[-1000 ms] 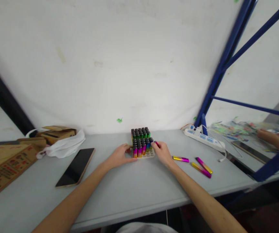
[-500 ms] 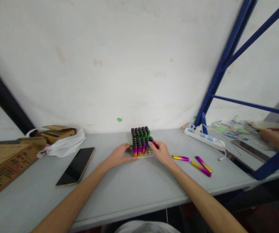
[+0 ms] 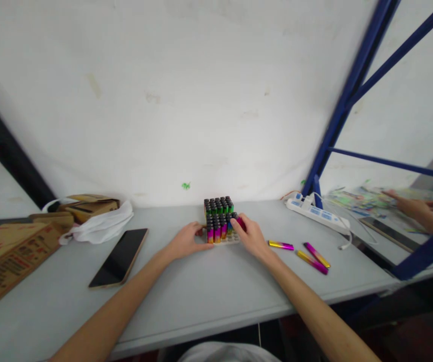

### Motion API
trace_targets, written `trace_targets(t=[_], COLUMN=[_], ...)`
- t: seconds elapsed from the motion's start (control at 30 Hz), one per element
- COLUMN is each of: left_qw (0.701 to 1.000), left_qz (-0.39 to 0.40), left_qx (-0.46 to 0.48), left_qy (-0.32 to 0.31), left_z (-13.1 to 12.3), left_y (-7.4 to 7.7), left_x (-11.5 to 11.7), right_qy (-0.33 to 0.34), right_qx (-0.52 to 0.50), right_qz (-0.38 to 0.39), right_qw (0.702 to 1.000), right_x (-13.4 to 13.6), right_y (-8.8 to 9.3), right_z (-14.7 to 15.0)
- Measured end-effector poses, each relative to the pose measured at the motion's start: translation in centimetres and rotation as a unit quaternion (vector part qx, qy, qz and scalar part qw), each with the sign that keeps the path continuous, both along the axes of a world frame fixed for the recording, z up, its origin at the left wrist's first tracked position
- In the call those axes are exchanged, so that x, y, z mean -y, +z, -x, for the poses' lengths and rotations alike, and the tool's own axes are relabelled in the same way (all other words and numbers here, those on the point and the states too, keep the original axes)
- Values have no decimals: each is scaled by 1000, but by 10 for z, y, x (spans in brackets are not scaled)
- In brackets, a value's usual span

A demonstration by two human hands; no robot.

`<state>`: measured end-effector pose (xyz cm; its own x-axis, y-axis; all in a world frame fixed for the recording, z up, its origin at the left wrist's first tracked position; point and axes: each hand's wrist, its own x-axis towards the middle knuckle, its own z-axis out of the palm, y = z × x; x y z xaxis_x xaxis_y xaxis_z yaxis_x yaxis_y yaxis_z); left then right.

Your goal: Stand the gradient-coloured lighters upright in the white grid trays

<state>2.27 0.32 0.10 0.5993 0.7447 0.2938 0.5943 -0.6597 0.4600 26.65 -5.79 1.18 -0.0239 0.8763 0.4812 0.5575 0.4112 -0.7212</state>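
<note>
A white tray [image 3: 234, 241] with round holes stands on the table, bearing several rows of upright lighters [image 3: 217, 234]. Those at the back are green with black tops; the front ones shade from purple to orange. My left hand [image 3: 186, 240] grips the tray's left side, thumb along its front corner. My right hand [image 3: 252, 236] is closed around a purple lighter [image 3: 241, 222], held tilted over the tray's right side beside the filled rows. Its lower end is hidden by my fingers. Several holes show at the tray's front right.
To the right lie three loose yellow-and-purple lighters [image 3: 280, 245]. A phone [image 3: 119, 258], a white plastic bag [image 3: 101, 224] and cardboard boxes [image 3: 16, 256] are on the left. A power strip [image 3: 317, 213] sits by the blue frame [image 3: 331, 125]. Beyond it, another person's hands [image 3: 420, 208] work.
My hands have barely moved; the lighter in my right hand stays over the tray's right side. The other person's hands beyond the frame have shifted left.
</note>
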Motion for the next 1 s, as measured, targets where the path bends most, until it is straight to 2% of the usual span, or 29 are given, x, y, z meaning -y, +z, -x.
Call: trace_targets(t=[0.27,0.4,0.57,0.67,0.8,0.87,1.0], left_qw=[1000,1000,1000,1000,1000,1000,1000], left_qz=[-1,3,6,2,-7,-8,2], left_qx=[-1,7,-1,-4,-11,-13,0], left_qy=[-2,-6,0,1,7,9,-1], left_z=[1,0,0,1,1,1,0], left_y=[-4,-2,0,-3,-5,-3,0], left_x=[-1,0,1,-2,-4,-3,-2], right_qy=[83,90,86,72,20,25,32], right_qx=[120,137,144,194,287,315,283], right_qz=[-65,-20,3,15,-16,-20,-16], right_qw=[987,986,986,978,958,949,959], right_x=[8,7,2,0,2,3,6], right_y=[8,4,-3,-5,-3,0,5], right_z=[-1,-1,-1,2,5,4,-17])
